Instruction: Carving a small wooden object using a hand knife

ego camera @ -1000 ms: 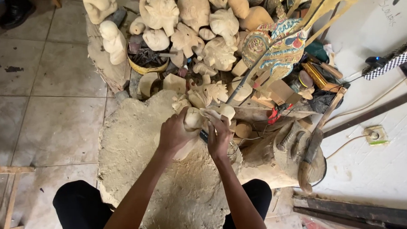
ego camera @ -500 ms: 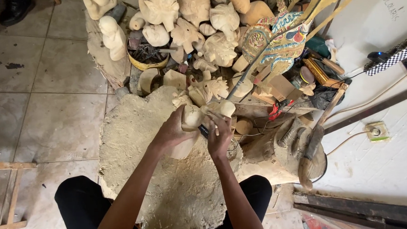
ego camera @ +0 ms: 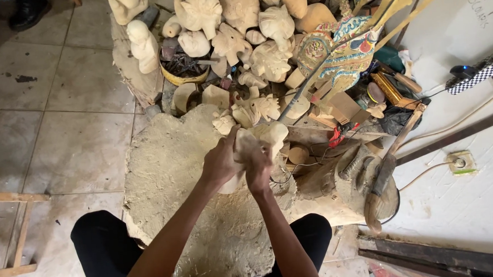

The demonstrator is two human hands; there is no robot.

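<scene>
Over dusty mat point(ego camera: 165, 175), hands grip pale, rough wooden carving point(ego camera: 260, 137).

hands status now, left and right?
Left hand: closed on the pale wooden carving.
Right hand: closed against the same carving; whether it also holds a tool cannot be told.

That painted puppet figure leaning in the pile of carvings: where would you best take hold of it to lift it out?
Probably by the thin rod running down from the painted puppet. It slants toward the lower left and pokes clear of the pale wooden carvings, so come from the lower left beside it, avoiding the flat, fragile-looking painted body.
</scene>
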